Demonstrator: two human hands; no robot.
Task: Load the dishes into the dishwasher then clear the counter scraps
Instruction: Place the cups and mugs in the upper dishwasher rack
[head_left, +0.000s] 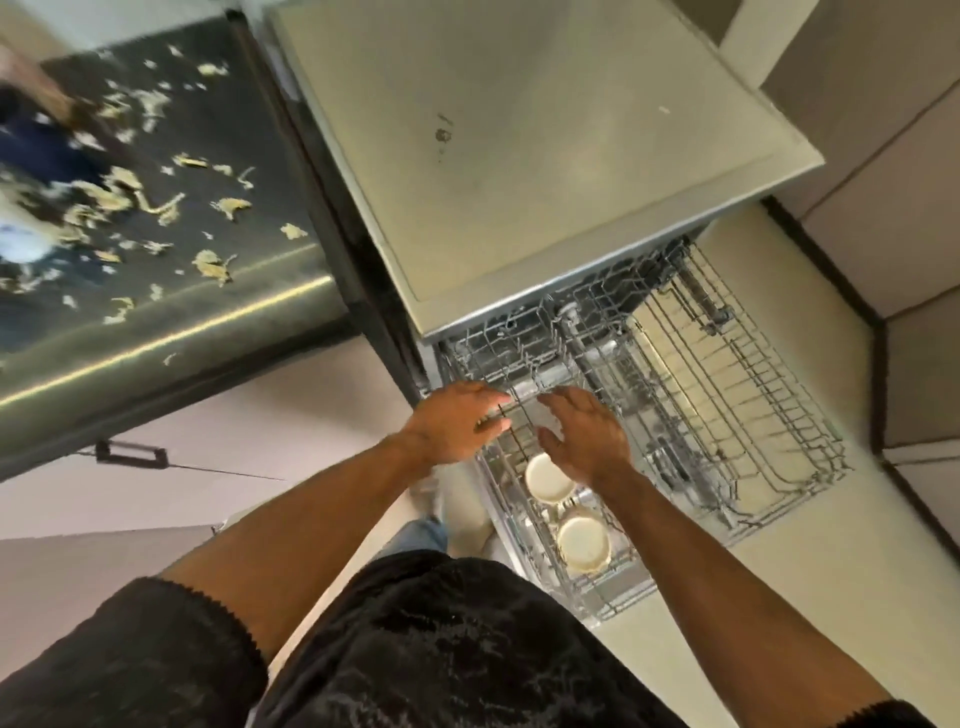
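The dishwasher (519, 171) stands open with two wire racks pulled out. In the nearer rack (597, 592) sit two cream bowls, one (548, 475) close under my right hand and one (583, 543) nearer to me. My left hand (457, 423) hovers over the rack's left edge, fingers straight and holding nothing. My right hand (584, 431) is spread flat above the rack, also holding nothing. The steel counter (218, 332) at the left is strewn with pale food scraps (213, 265).
The farther rack (753, 415) at the right holds no dishes that I can see. A cabinet handle (130, 454) sticks out below the counter. Blurred objects lie at the counter's far left edge. Pale floor surrounds the racks.
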